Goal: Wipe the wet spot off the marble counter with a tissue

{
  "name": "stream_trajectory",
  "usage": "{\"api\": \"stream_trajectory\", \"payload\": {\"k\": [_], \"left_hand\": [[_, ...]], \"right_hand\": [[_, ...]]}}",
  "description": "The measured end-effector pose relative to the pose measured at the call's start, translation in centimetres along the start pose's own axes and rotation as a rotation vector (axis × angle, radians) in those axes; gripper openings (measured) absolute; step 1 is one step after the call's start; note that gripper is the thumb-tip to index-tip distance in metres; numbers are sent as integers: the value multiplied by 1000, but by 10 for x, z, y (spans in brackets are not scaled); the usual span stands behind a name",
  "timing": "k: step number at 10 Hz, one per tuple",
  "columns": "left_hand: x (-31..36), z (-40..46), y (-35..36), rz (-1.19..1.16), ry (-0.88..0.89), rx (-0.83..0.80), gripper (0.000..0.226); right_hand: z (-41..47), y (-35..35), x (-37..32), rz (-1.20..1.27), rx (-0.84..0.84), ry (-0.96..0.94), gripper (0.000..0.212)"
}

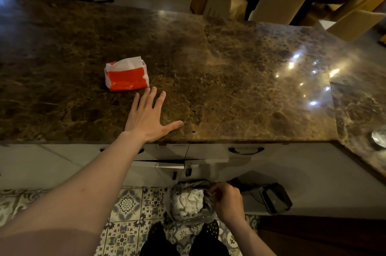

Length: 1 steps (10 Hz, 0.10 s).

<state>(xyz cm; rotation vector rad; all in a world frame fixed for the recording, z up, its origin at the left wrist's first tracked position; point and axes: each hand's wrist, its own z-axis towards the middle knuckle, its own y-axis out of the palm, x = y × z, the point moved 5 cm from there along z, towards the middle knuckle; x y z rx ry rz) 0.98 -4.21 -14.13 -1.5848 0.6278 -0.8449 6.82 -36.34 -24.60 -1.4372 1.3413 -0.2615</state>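
Tissue pack (126, 74) sits on marble counter (229, 72) just beyond flat left hand (148, 115), fingers spread; right hand (227, 201), fingers curled at bin (189, 203), should release fully inside liner.

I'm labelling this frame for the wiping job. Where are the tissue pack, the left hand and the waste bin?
tissue pack (127, 77): head view, on its orange front.
left hand (146, 117): head view, back of the hand, flat on the counter.
waste bin (189, 217): head view, near rim of its liner.
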Motion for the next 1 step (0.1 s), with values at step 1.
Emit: {"api": "stream_trajectory", "payload": {"k": [1], "left_hand": [[0, 0, 0, -1, -6, 4, 115]], "right_hand": [[2, 2, 4, -21, 4, 32, 21]]}}
